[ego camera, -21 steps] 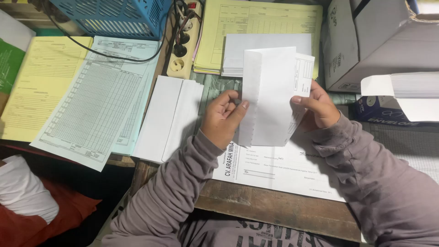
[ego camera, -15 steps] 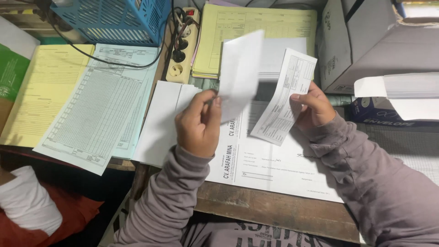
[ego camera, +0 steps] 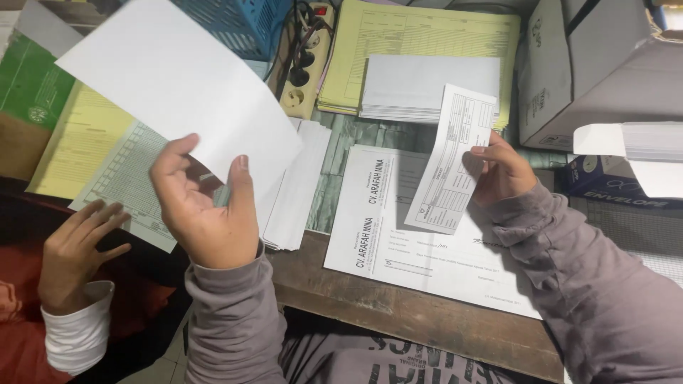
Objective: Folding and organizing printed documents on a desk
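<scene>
Covering a worn wooden desk (ego camera: 427,323), yellow forms (ego camera: 420,35) and white envelopes (ego camera: 427,85).

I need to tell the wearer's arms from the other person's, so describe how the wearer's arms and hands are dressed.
Both arms wear loose, long, grey-mauve sleeves with ribbed cuffs ending at the wrists. The left hand and right hand are bare: no gloves, rings or watch show. The other person's hand, lower left, instead comes out of a white cuff beside red cloth.
</scene>
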